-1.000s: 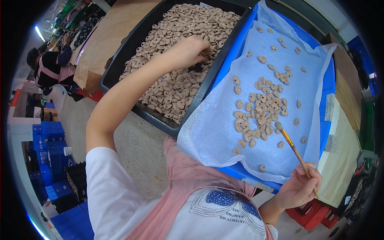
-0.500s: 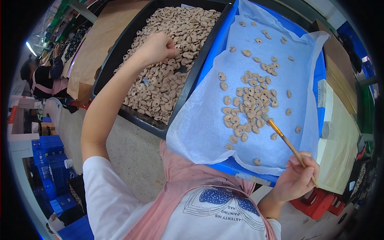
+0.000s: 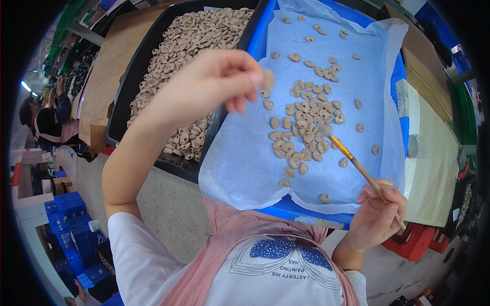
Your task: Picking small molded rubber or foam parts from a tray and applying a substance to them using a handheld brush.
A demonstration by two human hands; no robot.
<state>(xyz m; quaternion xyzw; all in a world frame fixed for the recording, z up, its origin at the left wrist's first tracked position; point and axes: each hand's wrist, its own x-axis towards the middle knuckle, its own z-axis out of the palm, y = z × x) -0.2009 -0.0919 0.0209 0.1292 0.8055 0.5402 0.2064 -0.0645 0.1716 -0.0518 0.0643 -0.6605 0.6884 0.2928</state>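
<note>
My left hand [image 3: 212, 84], blurred by motion, is between the black tray [image 3: 116, 120] and the paper-lined tray. Its thumb and fingertips pinch a small beige ring-shaped piece [image 3: 268, 80], smeared too. Beneath that arm, many like pieces [image 3: 196, 38] fill the black tray, part of them hidden by it. In my right hand [image 3: 377, 214] is a thin paintbrush [image 3: 359, 167] with a wooden handle and gold collar, its bristles over a cluster of beige ring-shaped pieces [image 3: 306, 115]. These lie on white paper [image 3: 240, 158] lining a blue tray [image 3: 259, 43].
Brown paper [image 3: 115, 66] covers a surface left of the black tray. Boards [image 3: 431, 173] lie right of the blue tray, above a red plastic stool [image 3: 413, 242]. Blue crates [image 3: 71, 224] stand on the lower left. Another person [image 3: 48, 117] sits at the far left.
My left hand has lifted from the black tray and moved right toward the paper, now with a piece in its pinch. The brush stays over the cluster. The view has shifted slightly.
</note>
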